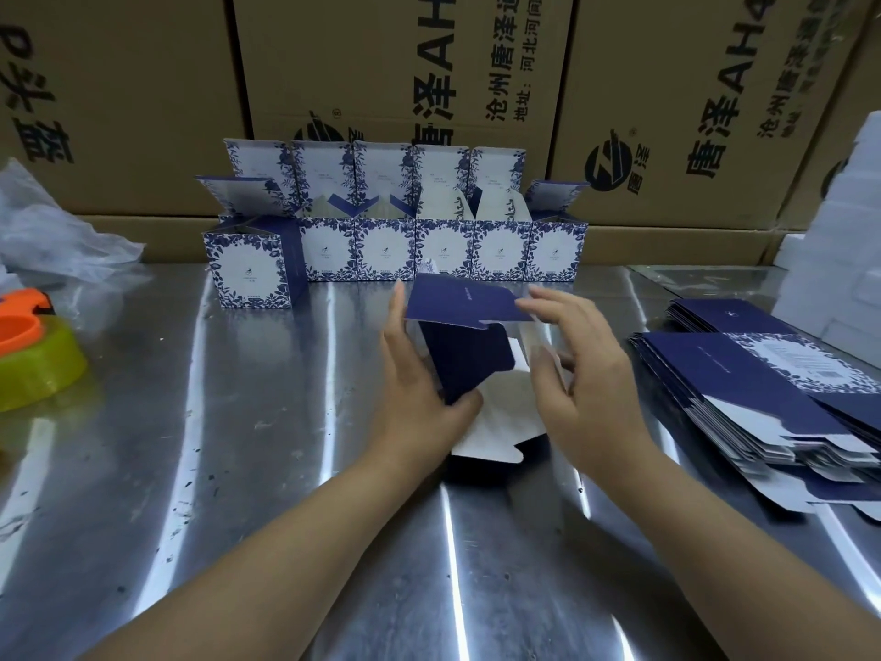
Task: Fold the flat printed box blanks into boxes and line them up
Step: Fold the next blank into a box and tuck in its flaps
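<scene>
- The half-folded blank (pixel 469 369) is held just above the surface (pixel 229 422), centre frame, in front of the row of finished boxes (pixel 386 250). Navy panels are turned towards the camera, and the white inside is shown below.
- It is gripped by the left hand (pixel 414 374): the thumb is pressed on a navy flap and the fingers are stretched up behind the panel.
- The upper navy flap is touched by the right hand (pixel 581 374), its fingers (pixel 527 302) spread and lightly bent, with nothing clasped.
- Step in hand, as judged: the end flaps are being tucked, most likely one closure of a tube already opened out.
- Next, it is judged, the upper flap must be pressed down and its tab slid in while the walls are held square. The box can then be stood beside the others.
- Six boxes are counted at the back, lids open, the leftmost set a little forward of the line.
- The stack of flat blanks (pixel 743 388) is fanned out at the right, well apart from the hands and cut off by the frame edge.
- Hidden: the blank's far side and its tab are covered by both hands, and the small print on the boxes cannot be read.
- Further out, brown cartons (pixel 143 88) are stacked behind. A plastic bag (pixel 57 231) and an orange-and-green object (pixel 33 355) are cut by the left edge, and white foam blocks (pixel 834 231) by the right.
</scene>
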